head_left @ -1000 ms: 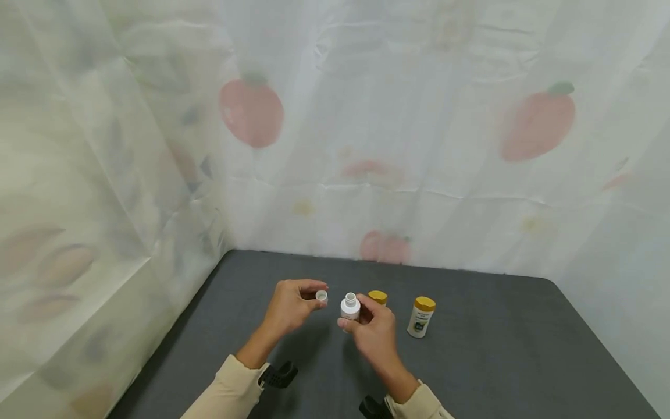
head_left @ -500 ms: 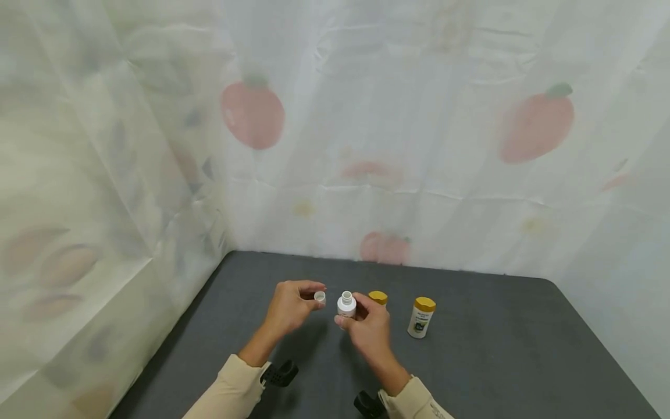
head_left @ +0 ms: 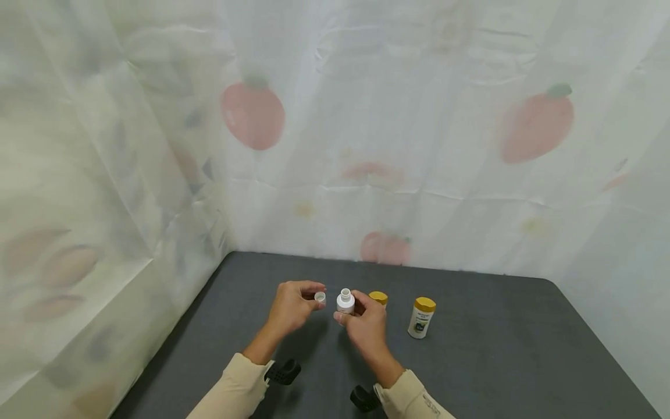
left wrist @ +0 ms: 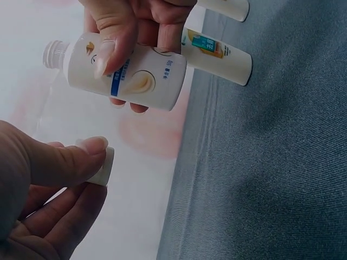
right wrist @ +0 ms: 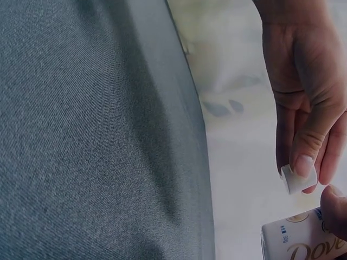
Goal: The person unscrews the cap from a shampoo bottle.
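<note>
Uncapped white bottle in my right hand, its cap in my left, both held above the grey table.

My right hand (head_left: pixel 366 326) has its thumb and fingers curled round the white bottle (head_left: pixel 345 302), which stands roughly upright with its bare threaded neck on top. My left hand (head_left: pixel 291 305) pinches the small white cap (head_left: pixel 320 297) between thumb and fingertips, just beside the bottle's neck but not touching it. Two yellow-lidded bottles (head_left: pixel 421 317) stand on the table (head_left: pixel 497 349) just beyond and to the right of my right hand, clear of both hands.
</note>
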Available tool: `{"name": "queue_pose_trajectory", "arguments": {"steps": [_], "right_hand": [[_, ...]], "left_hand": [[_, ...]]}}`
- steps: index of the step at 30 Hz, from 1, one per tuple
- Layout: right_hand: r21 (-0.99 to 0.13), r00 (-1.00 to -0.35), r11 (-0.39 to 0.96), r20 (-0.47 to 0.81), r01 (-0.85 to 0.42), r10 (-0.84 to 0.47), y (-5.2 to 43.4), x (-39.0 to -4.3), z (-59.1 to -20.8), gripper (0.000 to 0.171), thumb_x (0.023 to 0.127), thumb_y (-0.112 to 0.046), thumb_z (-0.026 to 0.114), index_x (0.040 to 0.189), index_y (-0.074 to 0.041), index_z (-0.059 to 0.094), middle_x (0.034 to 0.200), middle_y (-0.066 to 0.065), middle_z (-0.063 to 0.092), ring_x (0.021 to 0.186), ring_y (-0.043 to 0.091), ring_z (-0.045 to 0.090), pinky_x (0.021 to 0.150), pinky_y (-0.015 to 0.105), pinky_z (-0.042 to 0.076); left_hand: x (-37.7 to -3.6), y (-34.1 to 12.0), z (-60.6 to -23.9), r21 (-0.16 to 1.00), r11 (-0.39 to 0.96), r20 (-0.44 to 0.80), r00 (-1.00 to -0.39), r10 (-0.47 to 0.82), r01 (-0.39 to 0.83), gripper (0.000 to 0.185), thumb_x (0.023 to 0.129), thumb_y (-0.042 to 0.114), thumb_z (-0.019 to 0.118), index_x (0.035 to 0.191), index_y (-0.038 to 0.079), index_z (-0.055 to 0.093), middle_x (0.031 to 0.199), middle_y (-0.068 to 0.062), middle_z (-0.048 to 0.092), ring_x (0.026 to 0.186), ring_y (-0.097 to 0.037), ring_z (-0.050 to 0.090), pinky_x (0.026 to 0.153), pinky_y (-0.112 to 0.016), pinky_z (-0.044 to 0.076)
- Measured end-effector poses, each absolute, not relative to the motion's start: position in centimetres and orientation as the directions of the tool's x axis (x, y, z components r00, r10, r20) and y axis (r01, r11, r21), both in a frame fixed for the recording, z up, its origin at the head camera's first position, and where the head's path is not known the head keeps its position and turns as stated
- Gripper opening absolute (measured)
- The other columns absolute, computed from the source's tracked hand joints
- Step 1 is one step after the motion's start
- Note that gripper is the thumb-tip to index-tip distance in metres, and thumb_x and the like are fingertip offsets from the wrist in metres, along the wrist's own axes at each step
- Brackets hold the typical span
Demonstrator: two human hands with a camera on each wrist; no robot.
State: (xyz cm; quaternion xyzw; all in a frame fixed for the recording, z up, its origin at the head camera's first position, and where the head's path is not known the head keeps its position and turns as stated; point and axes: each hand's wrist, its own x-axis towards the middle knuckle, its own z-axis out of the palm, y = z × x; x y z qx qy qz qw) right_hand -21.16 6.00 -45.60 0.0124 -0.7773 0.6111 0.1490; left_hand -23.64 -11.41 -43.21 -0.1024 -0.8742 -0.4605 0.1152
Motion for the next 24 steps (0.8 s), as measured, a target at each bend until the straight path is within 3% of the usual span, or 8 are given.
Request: {"name": "queue_pose_trajectory", "arguments": {"steps": [8,16,24], "right_hand": [[-0.953,-0.954,0.225,0.243,-0.202,0.175,5.6,-22.0,-46.3,0.039,0.071,0.009,0.088,0.107,-0.001,0.078,0.101,0.017,0.078,0.088,0.022,0.074,0.077,0.03,0.062],[-0.95,-0.954,0.244,0.24,-0.193,0.182,5.3,-22.4,-46.9,0.039,0.071,0.01,0.086,0.107,0.0,0.077,0.102,0.018,0.078,0.09,0.025,0.075,0.076,0.036,0.064],[-0.953,-0.96,0.236,0.23,-0.188,0.163,4.7,-22.7,-47.2,0.042,0.071,0.012,0.086,0.111,0.003,0.075,0.106,0.019,0.077,0.092,0.025,0.074,0.076,0.032,0.063]], "left_hand": [[-24.1,-11.5,-43.6,0.769,0.576,0.291,-0.954,0.069,0.277,0.028,0.081,0.001,0.085,0.107,0.012,0.083,0.104,-0.007,0.082,0.09,-0.02,0.078,0.071,-0.031,0.063],[-24.5,-11.6,-44.0,0.768,0.58,0.281,-0.957,0.077,0.272,0.028,0.083,0.0,0.084,0.11,0.01,0.082,0.106,-0.009,0.082,0.094,-0.024,0.078,0.073,-0.034,0.064],[-25.1,-11.8,-44.5,0.761,0.592,0.284,-0.957,0.065,0.266,0.028,0.082,0.0,0.085,0.108,0.009,0.082,0.104,-0.01,0.082,0.092,-0.025,0.078,0.071,-0.034,0.063]]}}
